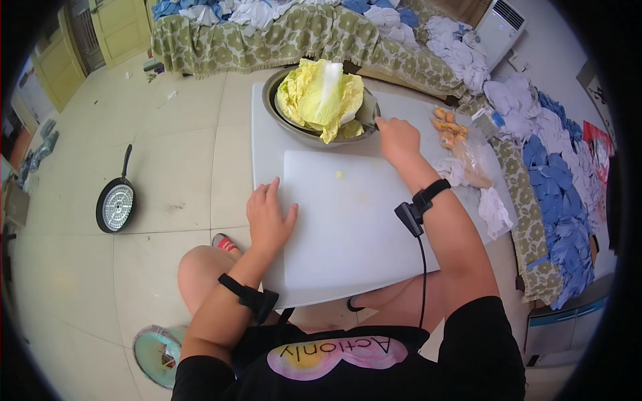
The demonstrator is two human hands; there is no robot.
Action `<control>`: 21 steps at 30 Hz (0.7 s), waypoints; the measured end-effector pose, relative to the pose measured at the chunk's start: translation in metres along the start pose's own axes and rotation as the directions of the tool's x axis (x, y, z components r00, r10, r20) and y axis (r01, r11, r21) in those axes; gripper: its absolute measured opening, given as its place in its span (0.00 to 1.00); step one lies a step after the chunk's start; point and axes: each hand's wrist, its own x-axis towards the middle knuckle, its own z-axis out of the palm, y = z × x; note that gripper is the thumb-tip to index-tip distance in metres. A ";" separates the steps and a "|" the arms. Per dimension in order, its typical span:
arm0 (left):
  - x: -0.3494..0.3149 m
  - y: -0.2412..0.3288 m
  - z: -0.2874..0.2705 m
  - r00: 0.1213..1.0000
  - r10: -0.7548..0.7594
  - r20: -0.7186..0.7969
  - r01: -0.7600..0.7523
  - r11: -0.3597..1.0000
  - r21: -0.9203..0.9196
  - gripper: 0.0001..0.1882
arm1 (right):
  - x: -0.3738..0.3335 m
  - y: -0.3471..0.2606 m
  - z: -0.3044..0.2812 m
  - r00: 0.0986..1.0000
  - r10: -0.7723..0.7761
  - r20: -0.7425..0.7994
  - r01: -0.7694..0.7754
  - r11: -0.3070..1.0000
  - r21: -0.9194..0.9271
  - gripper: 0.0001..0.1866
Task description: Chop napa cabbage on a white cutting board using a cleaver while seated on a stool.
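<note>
My right hand (pixel 400 140) is closed round the dark handle of a cleaver. The cleaver's broad grey blade (pixel 367 111) lies over the right rim of a metal bowl (pixel 271 100), against the cabbage. Yellow-green napa cabbage leaves (pixel 319 100), one with a thick white rib, are heaped above the bowl's rim. With fingers spread, my left hand (pixel 271 215) rests at the left edge of a white cutting board (pixel 354 227) and holds nothing. A small yellow scrap (pixel 340 174) lies on the board.
The board and bowl stand on a white table (pixel 267 157). Orange-brown pieces (pixel 449 125) and a clear plastic bag (pixel 473 157) are at its right. A black pan (pixel 116 206) and a bin (pixel 159 354) stand on the floor at left. Clothes-covered sofas line the back and right.
</note>
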 end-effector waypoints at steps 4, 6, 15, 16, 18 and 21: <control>-0.002 -0.016 0.002 0.999 -0.037 -0.001 0.037 0.999 -0.036 0.36 | -0.038 0.027 -0.028 0.996 0.084 0.012 -0.085 0.996 0.040 0.22; 0.000 -0.013 -0.004 0.995 -0.073 -0.067 0.069 0.995 -0.066 0.36 | -0.072 0.042 -0.037 0.993 0.114 -0.007 -0.114 0.992 0.061 0.23; -0.021 -0.007 -0.089 0.914 -0.325 0.243 0.405 0.771 -0.492 0.38 | -0.240 0.044 0.011 0.900 0.436 -0.020 -0.319 0.689 0.651 0.18; -0.030 0.002 -0.110 0.907 -0.286 0.310 0.416 0.725 -0.548 0.38 | -0.250 0.041 0.013 0.892 0.445 0.076 -0.371 0.628 0.684 0.17; -0.058 0.018 -0.133 0.909 -0.284 0.304 0.395 0.818 -0.417 0.40 | -0.268 0.039 0.029 0.885 0.456 0.098 -0.398 0.629 0.668 0.16; -0.167 -0.036 -0.160 0.969 -0.227 0.101 0.227 0.974 0.018 0.42 | -0.270 0.020 0.036 0.885 0.463 0.043 -0.354 0.612 0.707 0.15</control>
